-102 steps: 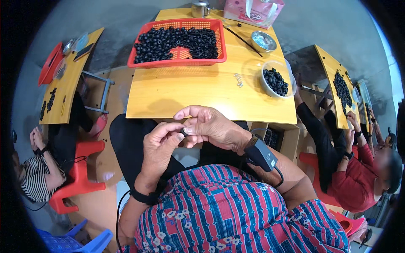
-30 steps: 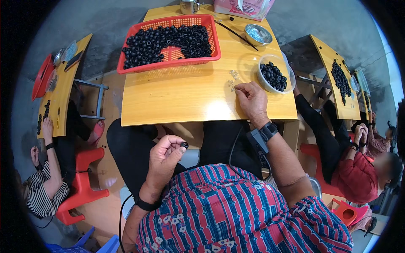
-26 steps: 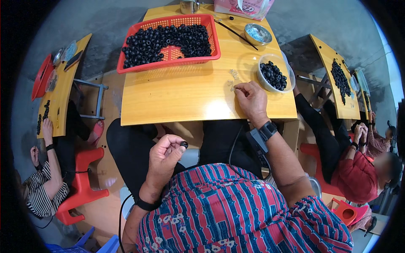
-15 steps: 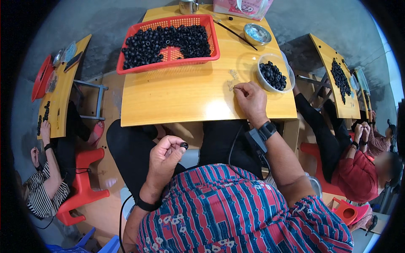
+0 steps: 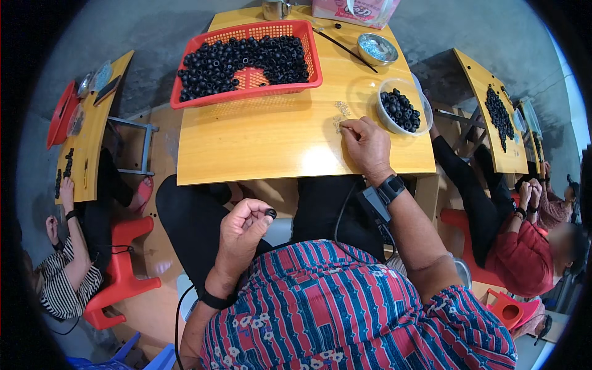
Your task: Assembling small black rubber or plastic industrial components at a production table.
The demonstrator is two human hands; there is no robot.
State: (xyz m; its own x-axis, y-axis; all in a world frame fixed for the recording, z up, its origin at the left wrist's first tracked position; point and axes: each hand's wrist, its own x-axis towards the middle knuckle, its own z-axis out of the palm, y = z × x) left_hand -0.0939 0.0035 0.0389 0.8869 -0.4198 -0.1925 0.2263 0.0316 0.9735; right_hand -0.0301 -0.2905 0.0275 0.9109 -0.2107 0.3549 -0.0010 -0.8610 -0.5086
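Note:
Over my lap, my left hand pinches a small black ring-shaped piece between thumb and fingers. My right hand rests on the yellow table, its fingertips pressed together beside a scatter of tiny clear bits. Whatever those fingertips hold is too small to make out. Just beyond that hand is a clear round tub with black pieces in it. At the back left stands a red perforated basket, heaped with similar black pieces.
A metal bowl of bluish bits sits at the far right, with a thin black stick beside it. Behind stand a metal cup and a pink-and-white package. Other people work at tables on both sides; red stools are nearby.
Both hands stay nearly in place; the left still pinches the black piece and the right still touches the table by the clear bits.

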